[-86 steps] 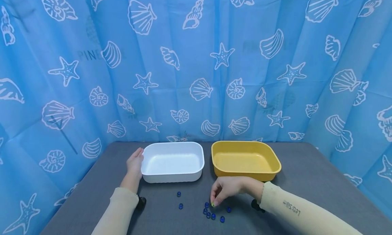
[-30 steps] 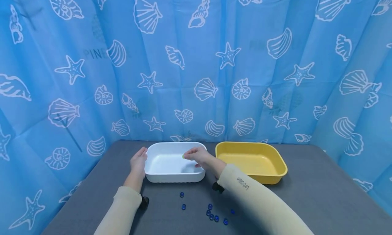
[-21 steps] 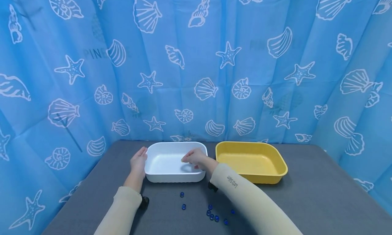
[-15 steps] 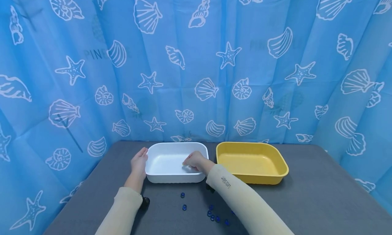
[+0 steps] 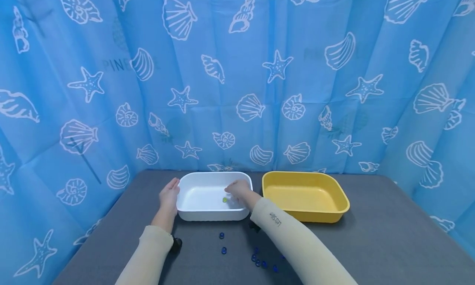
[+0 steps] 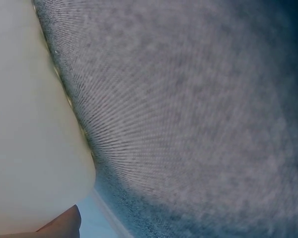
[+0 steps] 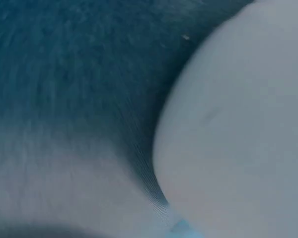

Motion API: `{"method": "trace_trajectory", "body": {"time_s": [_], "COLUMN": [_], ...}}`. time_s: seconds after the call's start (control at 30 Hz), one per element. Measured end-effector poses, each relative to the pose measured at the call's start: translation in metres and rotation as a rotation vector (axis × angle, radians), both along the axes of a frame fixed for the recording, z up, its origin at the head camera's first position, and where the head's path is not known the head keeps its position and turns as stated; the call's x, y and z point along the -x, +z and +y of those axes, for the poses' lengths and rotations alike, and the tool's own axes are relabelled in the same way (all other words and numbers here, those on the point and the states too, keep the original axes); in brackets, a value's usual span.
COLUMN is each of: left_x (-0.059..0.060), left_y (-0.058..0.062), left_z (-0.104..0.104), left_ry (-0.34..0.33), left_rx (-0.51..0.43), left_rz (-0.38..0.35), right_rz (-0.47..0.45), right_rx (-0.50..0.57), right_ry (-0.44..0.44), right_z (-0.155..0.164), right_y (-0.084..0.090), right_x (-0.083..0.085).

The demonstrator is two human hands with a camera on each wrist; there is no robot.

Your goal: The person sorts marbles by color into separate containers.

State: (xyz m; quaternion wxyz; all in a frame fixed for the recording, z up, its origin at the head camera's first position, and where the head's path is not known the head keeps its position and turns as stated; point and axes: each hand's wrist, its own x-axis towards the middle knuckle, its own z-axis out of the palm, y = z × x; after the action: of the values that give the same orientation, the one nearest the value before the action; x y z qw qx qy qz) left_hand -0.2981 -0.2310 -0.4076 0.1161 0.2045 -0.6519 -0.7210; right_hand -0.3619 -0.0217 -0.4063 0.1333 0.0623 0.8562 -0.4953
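Note:
My left hand (image 5: pixel 169 197) rests with fairly straight fingers against the outer left side of a white plastic basin (image 5: pixel 208 216). In the left wrist view, a fingertip (image 6: pixel 67 224) shows beside the pale basin wall. Over the right part of that basin, inside its rim, is my right hand (image 5: pixel 239 190), its fingers pointing left and partly turned from view. A small green bead-like piece (image 5: pixel 224 199) lies on the basin floor, just below and apart from the right fingertips. Nothing shows between those fingers. The right wrist view holds only a blurred pale surface and dark cloth.
To the right stands a yellow basin (image 5: pixel 311 217). Several small blue glassy pieces (image 5: pixel 224 250) lie on the grey cloth (image 5: pixel 375 235) in front, some partly behind the right sleeve (image 5: pixel 293 239). A blue shell-patterned curtain (image 5: pixel 222 91) hangs behind the table.
My right hand has carried the green piece from the cloth into the white basin, lowered it and let it go, then lifted slightly. The left hand stays at the basin's side.

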Motion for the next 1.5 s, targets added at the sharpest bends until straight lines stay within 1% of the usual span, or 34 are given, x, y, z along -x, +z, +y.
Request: {"method": "trace_trajectory", "body": {"time_s": [0.13, 0.23, 0.4, 0.47, 0.57, 0.67, 0.77, 0.9, 0.97, 1.07, 1.17, 1.33, 1.4, 1.5], "left_x": [0.000, -0.001, -0.002, -0.002, -0.003, -0.002, -0.002, -0.004, -0.006, -0.010, -0.016, -0.030, -0.037, -0.048], "left_y": [-0.002, 0.000, 0.004, 0.006, 0.006, 0.007, 0.006, 0.004, 0.004, 0.006, 0.009, 0.018, 0.022, 0.027], "left_z": [0.000, 0.000, 0.000, -0.001, -0.002, -0.002, -0.004, -0.011, -0.015, -0.019, -0.022, -0.031, -0.034, -0.036], "left_ry": [0.004, 0.007, 0.012, 0.013, 0.018, 0.022, 0.022, 0.008, 0.013, 0.041, 0.064, 0.023, -0.001, -0.034], "left_rx": [0.002, -0.004, -0.044, -0.068, -0.104, -0.104, -0.098, -0.101, -0.073, -0.016, 0.035, 0.126, 0.164, 0.211], "left_rz": [-0.003, -0.012, -0.007, -0.006, -0.002, -0.001, -0.010, -0.016, -0.028, -0.053, -0.044, 0.030, 0.034, 0.020], "right_rz": [0.054, 0.058, 0.083, 0.090, 0.109, 0.144, 0.164, 0.161, 0.158, 0.158, 0.181, 0.276, 0.319, 0.367], "right_rx": [0.107, 0.159, 0.150, 0.143, 0.130, 0.119, 0.115, 0.118, 0.120, 0.131, 0.132, 0.111, 0.097, 0.073], "right_ry": [-0.010, 0.006, 0.037, 0.063, 0.104, 0.139, 0.148, 0.135, 0.126, 0.106, 0.084, 0.050, 0.030, -0.006], "right_z": [0.011, 0.021, 0.042, 0.052, 0.070, 0.090, 0.112, 0.140, 0.154, 0.175, 0.197, 0.232, 0.246, 0.265], "right_y": [0.020, 0.033, 0.052, 0.057, 0.063, 0.066, 0.067, 0.067, 0.068, 0.071, 0.075, 0.076, 0.074, 0.068], "right_x": [-0.013, -0.020, -0.035, -0.043, -0.053, -0.061, -0.065, -0.069, -0.071, -0.074, -0.080, -0.084, -0.083, -0.081]}}
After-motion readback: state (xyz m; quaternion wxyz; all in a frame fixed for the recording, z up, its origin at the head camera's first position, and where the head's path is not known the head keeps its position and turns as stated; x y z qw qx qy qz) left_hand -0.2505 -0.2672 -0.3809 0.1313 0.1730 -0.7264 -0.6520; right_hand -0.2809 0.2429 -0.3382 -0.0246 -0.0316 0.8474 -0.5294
